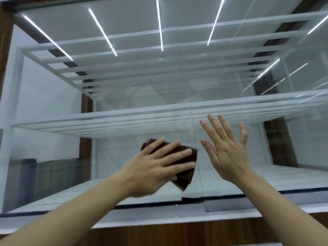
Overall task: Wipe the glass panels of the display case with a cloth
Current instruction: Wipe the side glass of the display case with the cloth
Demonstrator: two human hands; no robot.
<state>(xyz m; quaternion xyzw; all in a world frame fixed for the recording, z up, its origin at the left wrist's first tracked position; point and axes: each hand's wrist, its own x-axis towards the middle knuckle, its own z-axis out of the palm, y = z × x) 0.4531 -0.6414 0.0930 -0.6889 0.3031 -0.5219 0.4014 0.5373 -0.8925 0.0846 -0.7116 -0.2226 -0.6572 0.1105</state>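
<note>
A glass display case fills the view, with a front glass panel [124, 96] left of a vertical seam and another panel [266, 153] right of it. My left hand [152, 167] presses a folded dark brown cloth [186, 176] flat against the left panel, just left of the seam, low on the glass. My right hand [229, 150] rests flat on the right panel with fingers spread and nothing in it.
Inside the case a glass shelf [106, 119] runs across at mid height, above a white floor [284, 176]. Dark wood frames the case on the left [5, 41] and along the bottom [177, 233]. Ceiling strip lights reflect in the glass.
</note>
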